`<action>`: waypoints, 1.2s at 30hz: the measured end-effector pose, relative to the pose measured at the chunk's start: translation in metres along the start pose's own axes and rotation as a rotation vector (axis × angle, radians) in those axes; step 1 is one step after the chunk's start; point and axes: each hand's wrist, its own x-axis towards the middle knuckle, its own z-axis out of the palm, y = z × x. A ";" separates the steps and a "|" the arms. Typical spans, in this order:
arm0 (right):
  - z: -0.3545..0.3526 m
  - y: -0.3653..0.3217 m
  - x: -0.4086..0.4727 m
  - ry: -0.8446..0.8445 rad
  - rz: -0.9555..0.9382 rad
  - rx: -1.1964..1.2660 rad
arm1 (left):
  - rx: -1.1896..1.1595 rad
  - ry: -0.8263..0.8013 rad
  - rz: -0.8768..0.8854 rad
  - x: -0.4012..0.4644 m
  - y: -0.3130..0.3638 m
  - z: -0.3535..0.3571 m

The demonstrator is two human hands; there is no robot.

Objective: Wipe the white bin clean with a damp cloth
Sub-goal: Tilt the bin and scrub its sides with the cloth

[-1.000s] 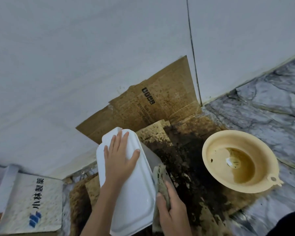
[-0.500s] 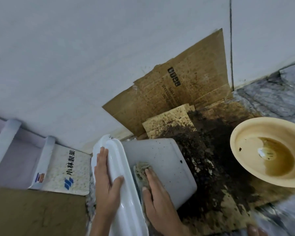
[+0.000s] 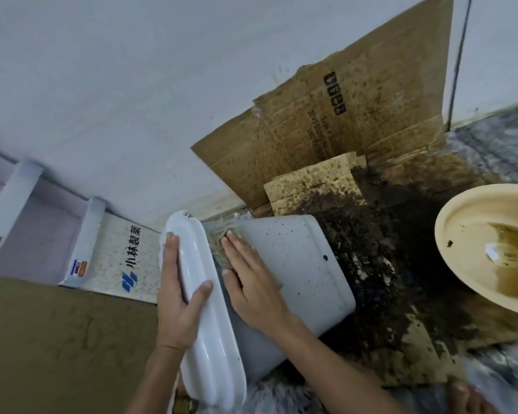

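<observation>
Right hand [image 3: 253, 283] presses cloth [image 3: 219, 252] against white bin [image 3: 299, 264]

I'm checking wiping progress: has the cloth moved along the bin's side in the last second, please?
Yes: the cloth under the right hand has moved up the bin, away from the person.

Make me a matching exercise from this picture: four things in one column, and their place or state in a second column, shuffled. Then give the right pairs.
Things
1. white bin
2. cloth
3. beige basin
4. cardboard

Place or state
A. leans against the wall
B. holds brownish water
C. lies on its side, speckled with dark spots
D. pressed flat under the right hand

Pairs: 1-C, 2-D, 3-B, 4-A
</observation>
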 end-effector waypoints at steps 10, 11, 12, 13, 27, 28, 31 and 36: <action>-0.011 0.059 0.008 0.047 0.340 -0.051 | -0.056 0.024 -0.043 0.000 -0.013 0.000; -0.009 0.054 0.020 0.058 0.347 -0.041 | -0.054 0.022 -0.045 0.001 -0.013 0.001; -0.005 0.045 0.028 0.065 0.334 -0.027 | -0.052 0.021 -0.048 0.004 -0.012 0.001; -0.002 0.036 0.032 0.063 0.302 -0.011 | -0.048 0.019 -0.052 0.007 -0.012 0.001; -0.034 0.080 0.002 0.028 0.348 -0.027 | -0.002 -0.009 -0.077 0.014 0.006 0.004; -0.032 0.079 0.014 0.036 0.382 -0.034 | -0.005 -0.002 -0.086 0.013 0.006 0.003; -0.016 0.056 0.041 0.014 0.336 -0.032 | -0.008 0.009 -0.095 0.015 0.005 0.003; -0.009 0.025 0.017 -0.077 0.039 -0.039 | -0.013 -0.004 -0.093 0.017 0.000 0.003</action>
